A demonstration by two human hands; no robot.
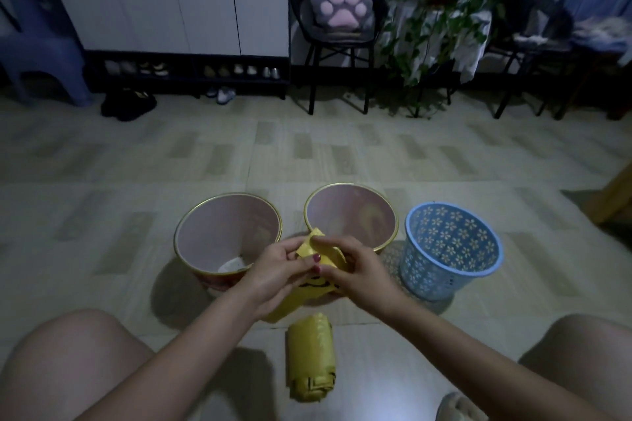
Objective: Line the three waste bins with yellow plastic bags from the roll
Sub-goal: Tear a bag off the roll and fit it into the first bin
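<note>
1 yellow bag (316, 287) pinched at its top between the fingers of the left hand (273, 270) and the right hand (359, 267), held above the floor just before 2 round bins (191, 225) and 1 blue basket bin (448, 249), all 3 unlined, 1 yellow roll (310, 355) laid on the floor below the hands

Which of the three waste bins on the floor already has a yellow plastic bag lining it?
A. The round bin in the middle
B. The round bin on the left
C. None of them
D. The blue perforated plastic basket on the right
C: the left round bin, the middle round bin and the blue perforated plastic basket all show bare insides, and the one yellow plastic bag off the roll is between both hands.
</note>
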